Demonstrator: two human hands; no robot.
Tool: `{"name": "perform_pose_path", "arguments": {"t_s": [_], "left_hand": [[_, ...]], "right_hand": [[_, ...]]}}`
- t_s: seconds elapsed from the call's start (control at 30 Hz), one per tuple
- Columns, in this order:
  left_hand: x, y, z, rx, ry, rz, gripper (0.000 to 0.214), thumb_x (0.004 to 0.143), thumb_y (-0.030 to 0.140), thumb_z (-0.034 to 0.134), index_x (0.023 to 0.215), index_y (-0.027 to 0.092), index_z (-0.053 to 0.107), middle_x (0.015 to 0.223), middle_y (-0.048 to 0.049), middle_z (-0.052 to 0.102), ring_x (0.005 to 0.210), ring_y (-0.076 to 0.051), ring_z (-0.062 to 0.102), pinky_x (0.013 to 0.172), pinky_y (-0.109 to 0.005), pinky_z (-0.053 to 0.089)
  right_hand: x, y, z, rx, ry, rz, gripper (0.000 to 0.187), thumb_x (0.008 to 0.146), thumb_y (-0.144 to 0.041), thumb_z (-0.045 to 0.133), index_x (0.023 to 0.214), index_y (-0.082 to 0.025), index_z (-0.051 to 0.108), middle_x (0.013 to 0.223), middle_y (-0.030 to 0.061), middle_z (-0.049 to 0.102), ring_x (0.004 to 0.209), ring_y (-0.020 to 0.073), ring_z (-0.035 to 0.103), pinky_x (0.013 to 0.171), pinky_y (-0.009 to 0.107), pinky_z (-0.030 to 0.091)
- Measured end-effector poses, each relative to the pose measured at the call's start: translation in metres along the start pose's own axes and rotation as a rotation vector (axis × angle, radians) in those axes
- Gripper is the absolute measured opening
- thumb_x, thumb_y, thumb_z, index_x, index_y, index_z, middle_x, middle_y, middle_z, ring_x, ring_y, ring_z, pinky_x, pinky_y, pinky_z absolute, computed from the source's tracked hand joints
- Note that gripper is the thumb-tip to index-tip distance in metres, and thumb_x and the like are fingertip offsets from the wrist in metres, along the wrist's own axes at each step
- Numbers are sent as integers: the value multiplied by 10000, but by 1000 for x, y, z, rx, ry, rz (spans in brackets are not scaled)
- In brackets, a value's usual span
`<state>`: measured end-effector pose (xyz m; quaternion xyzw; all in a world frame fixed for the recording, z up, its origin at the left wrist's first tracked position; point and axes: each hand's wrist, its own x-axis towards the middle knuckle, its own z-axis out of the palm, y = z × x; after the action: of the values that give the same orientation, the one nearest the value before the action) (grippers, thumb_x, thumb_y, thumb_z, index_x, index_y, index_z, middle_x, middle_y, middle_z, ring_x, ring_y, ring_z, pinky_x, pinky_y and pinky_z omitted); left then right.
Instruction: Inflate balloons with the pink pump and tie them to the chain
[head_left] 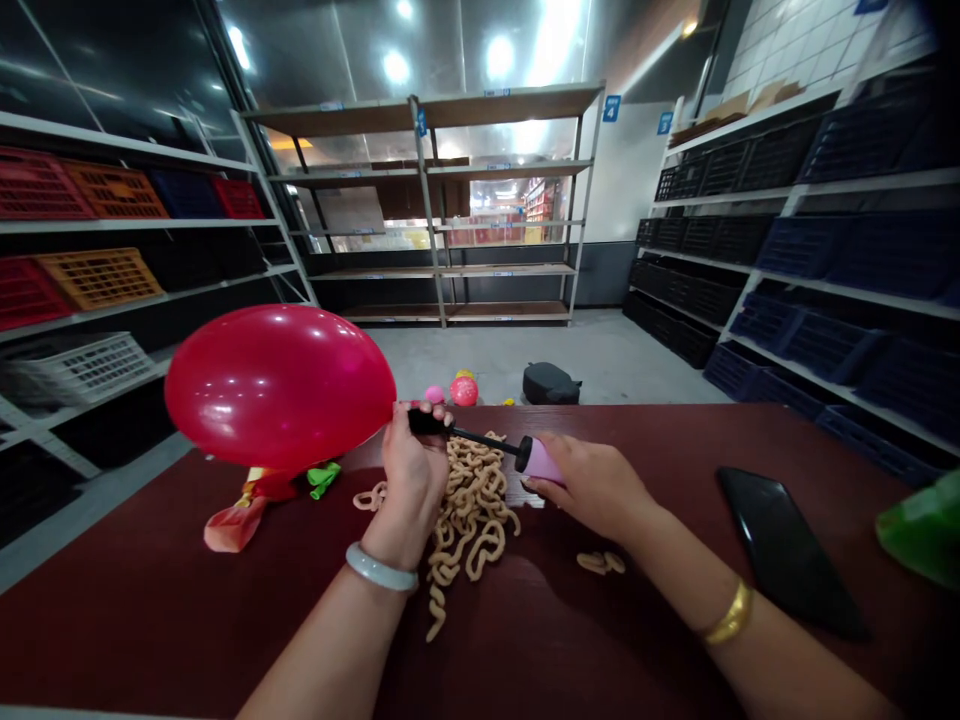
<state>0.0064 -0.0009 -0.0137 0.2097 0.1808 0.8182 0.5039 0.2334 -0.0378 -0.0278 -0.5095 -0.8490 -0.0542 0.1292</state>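
Observation:
A large inflated red balloon [281, 385] extends leftward from my left hand [416, 450]. That hand is closed round the black end of a balloon pump [541, 461], where the balloon's neck meets it. My right hand [592, 480] grips the pump's pale purple body, and a dark rod shows between the two hands. Beneath the pump lies a heap of tan, twisted rope-like pieces [469, 510], partly hidden by my left hand. A few short tan pieces [600, 563] sit apart, below my right hand.
Limp balloons, one orange-red [234, 525] and one green [323, 480], lie on the brown table [150, 620]. A black flat tablet-like object [787, 550] and a green object [922, 530] are at right. Behind, small balloons [463, 390] and a dark bag [551, 383] rest near shelves [495, 270].

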Motion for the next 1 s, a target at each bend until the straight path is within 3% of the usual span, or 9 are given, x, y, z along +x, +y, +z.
{"name": "perform_pose_path", "arguments": {"t_s": [0.17, 0.3, 0.47, 0.63, 0.87, 1.0], "left_hand": [[-30, -27, 9, 9, -83, -113, 128, 861, 265, 607, 814, 181, 523, 714, 0, 551, 657, -139, 561, 731, -333, 500], [-49, -39, 15, 50, -65, -160, 139, 848, 271, 629, 804, 168, 545, 727, -7, 584, 719, -158, 598, 891, -417, 479], [-56, -39, 19, 54, -67, -168, 143, 854, 272, 622, 791, 167, 548, 709, -7, 573, 688, -149, 582, 853, -400, 492], [-40, -28, 19, 51, -57, -123, 130, 862, 261, 608, 809, 174, 528, 694, -10, 544, 619, -134, 550, 634, -274, 470], [7, 12, 2, 51, 24, -5, 201, 882, 331, 575, 770, 195, 478, 637, 0, 518, 577, -149, 534, 564, -280, 434], [14, 23, -2, 35, 39, 27, 187, 893, 310, 542, 761, 200, 467, 622, 7, 503, 557, -144, 517, 551, -275, 420]], "right_hand": [[-2, -12, -9, 4, -39, 14, 595, 935, -602, 375, 1348, -175, 407, 1156, 158, 635, 976, 289, 633, 774, 375, 458], [-3, -19, -12, 35, -47, 24, 598, 932, -589, 408, 1362, -174, 385, 1175, 159, 627, 1000, 285, 626, 788, 364, 456], [-3, -22, -13, 59, -59, 28, 603, 929, -589, 416, 1363, -171, 387, 1168, 166, 632, 1032, 293, 620, 799, 368, 459], [0, -20, -8, 118, -9, 4, 612, 914, -612, 434, 1363, -197, 394, 1168, 134, 645, 1028, 283, 629, 806, 372, 463], [1, -9, 0, 130, -4, -37, 544, 915, -583, 453, 1317, -217, 452, 1148, 107, 665, 995, 280, 645, 781, 370, 463], [1, -5, 1, 105, 9, -50, 561, 913, -593, 450, 1321, -208, 446, 1176, 113, 652, 993, 283, 644, 783, 372, 461]]}}
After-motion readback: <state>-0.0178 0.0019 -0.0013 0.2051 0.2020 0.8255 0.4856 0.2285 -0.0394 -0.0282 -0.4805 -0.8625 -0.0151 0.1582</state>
